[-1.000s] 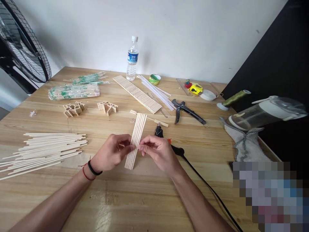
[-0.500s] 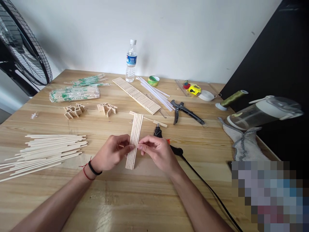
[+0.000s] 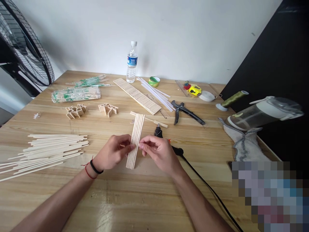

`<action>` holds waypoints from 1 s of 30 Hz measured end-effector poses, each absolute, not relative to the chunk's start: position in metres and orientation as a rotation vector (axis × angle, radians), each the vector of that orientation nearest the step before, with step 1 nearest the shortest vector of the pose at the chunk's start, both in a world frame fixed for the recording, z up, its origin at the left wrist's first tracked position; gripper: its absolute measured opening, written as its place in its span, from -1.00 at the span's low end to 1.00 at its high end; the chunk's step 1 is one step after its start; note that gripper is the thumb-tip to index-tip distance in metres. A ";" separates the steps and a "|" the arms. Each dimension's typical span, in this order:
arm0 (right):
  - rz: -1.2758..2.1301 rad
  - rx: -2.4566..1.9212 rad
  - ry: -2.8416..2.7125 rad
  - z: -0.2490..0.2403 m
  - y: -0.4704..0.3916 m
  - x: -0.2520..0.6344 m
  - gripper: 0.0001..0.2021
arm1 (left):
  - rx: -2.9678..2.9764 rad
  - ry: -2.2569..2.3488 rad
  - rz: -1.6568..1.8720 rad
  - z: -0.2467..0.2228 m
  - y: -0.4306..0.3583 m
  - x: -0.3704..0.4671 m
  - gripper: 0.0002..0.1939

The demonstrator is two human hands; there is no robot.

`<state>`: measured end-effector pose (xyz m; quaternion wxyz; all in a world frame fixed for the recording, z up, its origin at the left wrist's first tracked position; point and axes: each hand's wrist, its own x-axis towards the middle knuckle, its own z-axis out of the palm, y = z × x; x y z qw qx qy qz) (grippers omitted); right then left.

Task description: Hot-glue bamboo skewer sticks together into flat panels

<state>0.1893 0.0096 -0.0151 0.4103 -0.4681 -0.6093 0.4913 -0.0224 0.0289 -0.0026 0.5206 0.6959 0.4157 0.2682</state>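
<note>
A narrow panel of thin wooden sticks (image 3: 136, 137), laid side by side, stands tilted between my hands just above the table. My left hand (image 3: 118, 150) grips its left edge, thumb across the front and the other fingers behind. At the right edge, my right hand (image 3: 156, 152) has thumb and forefinger pinched together on the panel's side. A black hot glue gun (image 3: 158, 131) lies just beyond my right hand, partly covered by it. Short stick pieces (image 3: 160, 124) lie behind the panel.
Loose sticks (image 3: 55, 151) lie at left, with two small stick structures (image 3: 76, 111) and wrapped sticks (image 3: 76, 94) behind. Farther back are a long stick panel (image 3: 137, 96), white glue sticks (image 3: 156, 93), and a water bottle (image 3: 131, 64). Black cutters (image 3: 187, 112) and a pitcher (image 3: 263, 112) sit right.
The view has shifted slightly, so most things appear a little farther right. Both hands keep nearly the same pose at the panel; the right fingertips have moved a touch outward along its edge.
</note>
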 end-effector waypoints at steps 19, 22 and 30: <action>1.200 -1.174 -1.553 -0.013 0.006 0.188 -0.83 | 1.774 1.030 0.626 -0.002 0.029 -0.022 -0.65; 1.208 -1.183 -1.554 -0.012 0.007 0.188 -0.84 | 1.764 1.021 0.639 -0.001 0.027 -0.020 -0.64; 1.208 -1.199 -1.541 -0.008 0.007 0.189 -0.82 | 1.535 0.813 0.669 -0.009 0.026 -0.015 -0.70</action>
